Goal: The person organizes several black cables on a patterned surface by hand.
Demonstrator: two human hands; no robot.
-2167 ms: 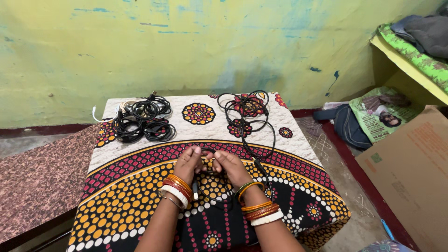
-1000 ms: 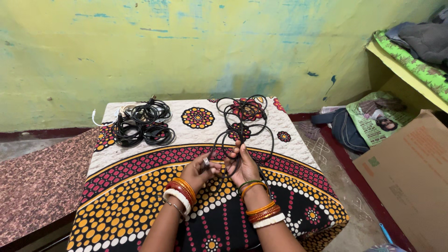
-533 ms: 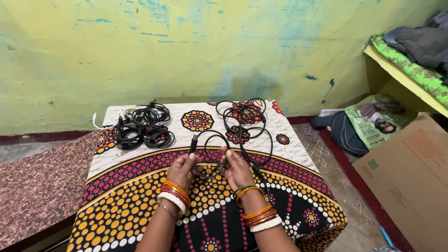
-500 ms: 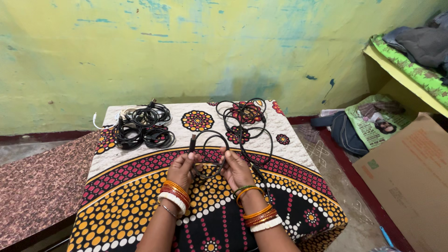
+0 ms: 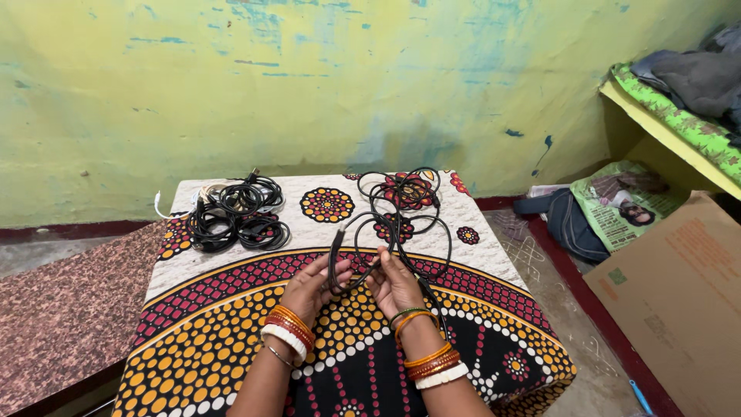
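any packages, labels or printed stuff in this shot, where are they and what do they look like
Cardboard box: on the floor at the right edge, large, flat brown panel, with a small green label and faint print.
Printed bag: on the floor under the yellow shelf, crumpled, green and white with a picture on it.
No screens or signs in view.

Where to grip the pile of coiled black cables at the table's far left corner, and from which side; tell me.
Grip the pile of coiled cables across the middle, where the bundled loops overlap, probably coming from above with the left hand, which is nearer. It lies flat on the patterned cloth, so a top-down pinch gathers several loops; loose plug ends at the rim would likely slip.
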